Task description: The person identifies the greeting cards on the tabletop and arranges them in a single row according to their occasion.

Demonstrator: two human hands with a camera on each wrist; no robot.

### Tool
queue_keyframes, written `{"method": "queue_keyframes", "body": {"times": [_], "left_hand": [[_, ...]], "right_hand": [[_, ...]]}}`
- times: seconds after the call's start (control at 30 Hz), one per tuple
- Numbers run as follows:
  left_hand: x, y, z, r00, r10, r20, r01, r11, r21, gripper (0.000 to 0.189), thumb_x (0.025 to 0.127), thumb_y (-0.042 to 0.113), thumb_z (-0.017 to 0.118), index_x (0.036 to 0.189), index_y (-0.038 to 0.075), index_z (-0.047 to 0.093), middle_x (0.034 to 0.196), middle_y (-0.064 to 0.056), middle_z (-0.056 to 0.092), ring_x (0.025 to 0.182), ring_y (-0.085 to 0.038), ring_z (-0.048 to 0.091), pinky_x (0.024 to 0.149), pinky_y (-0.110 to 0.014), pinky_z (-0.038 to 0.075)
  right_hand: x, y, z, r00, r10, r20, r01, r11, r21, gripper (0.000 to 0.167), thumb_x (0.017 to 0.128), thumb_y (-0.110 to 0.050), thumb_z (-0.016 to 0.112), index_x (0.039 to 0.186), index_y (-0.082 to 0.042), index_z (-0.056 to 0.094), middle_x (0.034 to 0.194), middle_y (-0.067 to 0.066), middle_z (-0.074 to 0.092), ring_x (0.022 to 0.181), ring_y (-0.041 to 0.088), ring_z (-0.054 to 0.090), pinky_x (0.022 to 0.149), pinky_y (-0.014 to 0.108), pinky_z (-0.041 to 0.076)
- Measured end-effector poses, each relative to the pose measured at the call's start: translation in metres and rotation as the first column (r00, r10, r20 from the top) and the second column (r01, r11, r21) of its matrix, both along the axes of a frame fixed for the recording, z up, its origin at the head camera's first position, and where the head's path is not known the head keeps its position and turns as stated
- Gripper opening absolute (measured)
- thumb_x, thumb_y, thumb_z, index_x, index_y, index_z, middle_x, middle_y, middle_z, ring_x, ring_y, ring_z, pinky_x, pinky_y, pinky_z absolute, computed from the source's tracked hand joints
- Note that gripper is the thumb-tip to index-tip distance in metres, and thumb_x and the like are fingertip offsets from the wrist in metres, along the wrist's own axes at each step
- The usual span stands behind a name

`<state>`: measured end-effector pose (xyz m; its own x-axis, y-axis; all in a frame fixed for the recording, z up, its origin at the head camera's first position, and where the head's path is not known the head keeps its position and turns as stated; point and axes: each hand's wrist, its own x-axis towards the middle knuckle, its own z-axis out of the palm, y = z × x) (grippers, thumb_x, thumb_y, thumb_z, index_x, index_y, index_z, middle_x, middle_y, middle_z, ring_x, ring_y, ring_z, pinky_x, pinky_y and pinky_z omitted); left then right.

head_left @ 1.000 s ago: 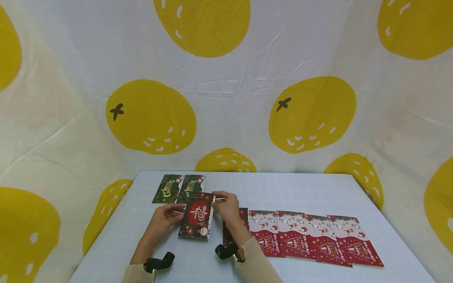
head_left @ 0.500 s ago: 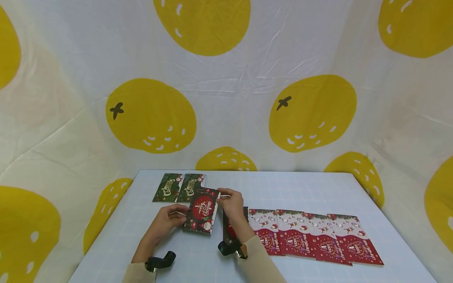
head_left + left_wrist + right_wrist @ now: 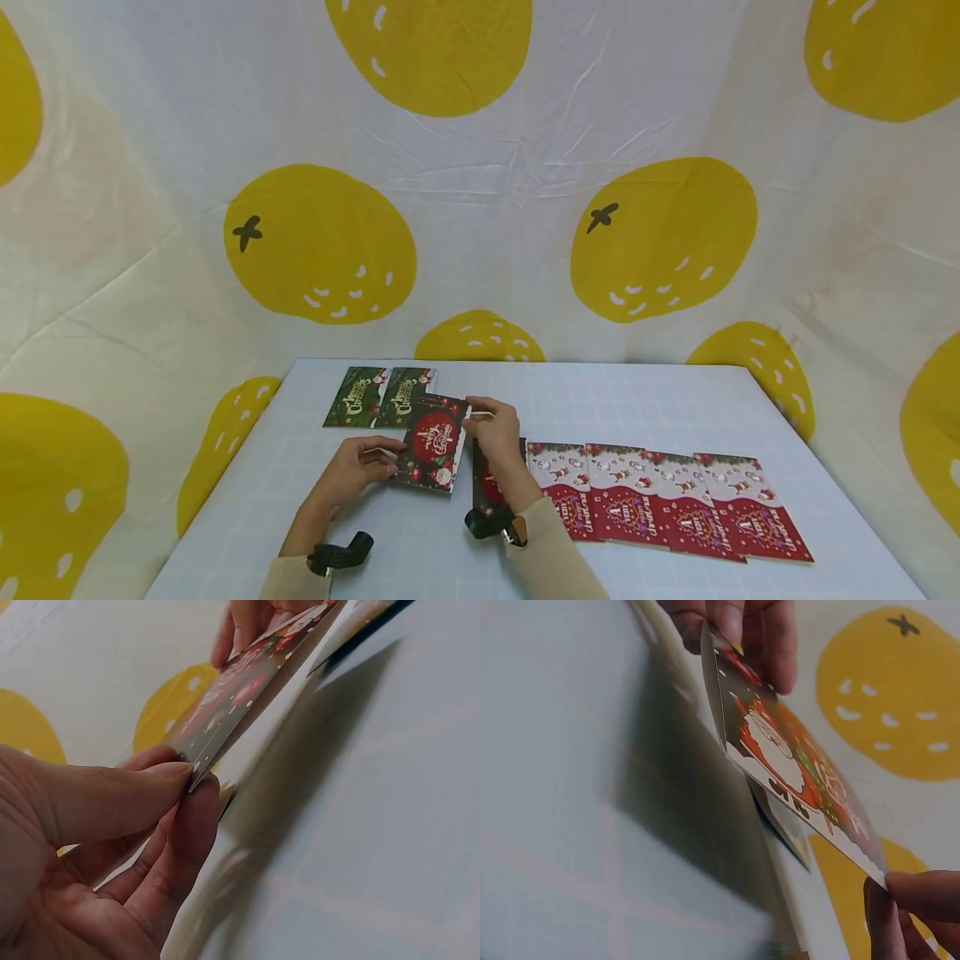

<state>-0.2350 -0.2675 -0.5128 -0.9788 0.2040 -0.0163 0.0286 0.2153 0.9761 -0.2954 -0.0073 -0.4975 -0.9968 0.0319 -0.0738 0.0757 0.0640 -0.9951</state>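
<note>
A dark Christmas card with a red circle and white lettering is held above the table, tilted. My left hand pinches its left edge between thumb and finger; the left wrist view shows the thumb on top of the card. At the upper right edge, my right hand pinches the same card. In the right wrist view a Santa print shows on the card, near the right thumb and finger. A second dark card lies on the table, partly hidden under my right forearm.
Two green Christmas cards lie at the back left, one partly covered in view by the held card. Several red-and-white cards overlap in a row at the right. A patterned curtain hangs behind the table.
The held card has moved to the right and slightly farther away, and its angle has shifted a little. Both hands have moved with it. The cards on the table lie as before.
</note>
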Motion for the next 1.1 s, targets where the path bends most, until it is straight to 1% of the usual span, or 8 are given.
{"method": "queue_keyframes", "body": {"times": [0.2, 0.33, 0.4, 0.6, 0.8, 0.87, 1.0, 1.1], "left_hand": [[0.002, 0.000, 0.002, 0.999, 0.033, 0.026, -0.033, 0.999, 0.014, 0.034, 0.091, -0.014, 0.070, 0.124, -0.008, 0.071, 0.117, -0.018, 0.070, 0.090, -0.024, 0.069, 0.075, -0.029, 0.057], [0.001, 0.000, 0.001, 0.998, 0.061, 0.014, -0.061, 0.998, 0.016, 0.036, 0.090, -0.016, 0.066, 0.126, -0.009, 0.069, 0.111, -0.017, 0.070, 0.087, -0.021, 0.068, 0.074, -0.030, 0.057], [0.002, 0.000, 0.000, 0.996, 0.091, 0.007, -0.091, 0.996, 0.020, 0.037, 0.090, -0.017, 0.065, 0.126, -0.009, 0.069, 0.110, -0.018, 0.070, 0.086, -0.020, 0.068, 0.074, -0.030, 0.057], [0.001, -0.001, -0.003, 0.975, 0.220, -0.015, -0.219, 0.974, 0.061, 0.037, 0.089, -0.019, 0.067, 0.125, -0.011, 0.069, 0.119, -0.023, 0.070, 0.088, -0.019, 0.069, 0.075, -0.029, 0.059], [-0.001, -0.005, -0.006, 0.948, 0.316, -0.034, -0.313, 0.947, 0.069, 0.037, 0.089, -0.021, 0.067, 0.125, -0.012, 0.069, 0.124, -0.025, 0.068, 0.089, -0.017, 0.070, 0.076, -0.029, 0.060], [0.000, -0.006, -0.006, 0.941, 0.338, -0.034, -0.335, 0.940, 0.062, 0.037, 0.089, -0.020, 0.068, 0.124, -0.012, 0.070, 0.124, -0.025, 0.068, 0.087, -0.015, 0.070, 0.076, -0.029, 0.060], [0.000, -0.008, -0.005, 0.937, 0.349, -0.025, -0.347, 0.936, 0.066, 0.037, 0.089, -0.019, 0.069, 0.126, -0.012, 0.069, 0.125, -0.025, 0.067, 0.088, -0.016, 0.071, 0.076, -0.029, 0.060], [0.000, -0.009, -0.005, 0.934, 0.357, -0.016, -0.355, 0.932, 0.068, 0.037, 0.090, -0.019, 0.069, 0.126, -0.012, 0.069, 0.124, -0.024, 0.068, 0.089, -0.016, 0.070, 0.076, -0.028, 0.060]], "right_hand": [[0.001, 0.001, -0.001, 1.000, 0.020, -0.015, -0.020, 1.000, -0.012, 0.036, 0.090, 0.005, 0.075, 0.124, -0.006, 0.077, 0.119, 0.011, 0.069, 0.096, 0.021, 0.068, 0.084, 0.037, 0.059], [0.002, 0.000, -0.002, 0.999, 0.050, -0.006, -0.050, 0.999, -0.018, 0.034, 0.090, 0.001, 0.077, 0.123, -0.008, 0.078, 0.117, 0.012, 0.070, 0.094, 0.021, 0.070, 0.086, 0.040, 0.059], [0.003, 0.000, -0.002, 0.997, 0.072, -0.006, -0.072, 0.997, -0.015, 0.033, 0.090, -0.001, 0.078, 0.123, -0.009, 0.078, 0.116, 0.011, 0.071, 0.093, 0.021, 0.072, 0.087, 0.041, 0.059], [0.006, -0.006, -0.004, 0.991, 0.130, -0.013, -0.130, 0.992, 0.009, 0.032, 0.089, -0.003, 0.080, 0.120, -0.010, 0.080, 0.112, 0.008, 0.074, 0.091, 0.020, 0.071, 0.086, 0.041, 0.057], [0.007, -0.010, -0.004, 0.981, 0.191, -0.018, -0.191, 0.981, 0.036, 0.029, 0.090, -0.004, 0.080, 0.118, -0.010, 0.081, 0.110, 0.007, 0.075, 0.091, 0.020, 0.069, 0.088, 0.041, 0.055], [0.008, -0.011, -0.005, 0.978, 0.205, -0.026, -0.204, 0.978, 0.051, 0.028, 0.089, -0.004, 0.080, 0.117, -0.009, 0.081, 0.109, 0.007, 0.076, 0.091, 0.020, 0.069, 0.088, 0.041, 0.054], [0.009, -0.014, -0.007, 0.973, 0.230, -0.035, -0.227, 0.972, 0.059, 0.028, 0.087, -0.001, 0.082, 0.114, -0.008, 0.082, 0.108, 0.007, 0.076, 0.090, 0.019, 0.070, 0.087, 0.039, 0.055], [0.011, -0.017, -0.009, 0.964, 0.262, -0.047, -0.260, 0.965, 0.034, 0.029, 0.085, 0.003, 0.082, 0.113, -0.005, 0.082, 0.107, 0.009, 0.077, 0.087, 0.018, 0.071, 0.083, 0.035, 0.055]]}}
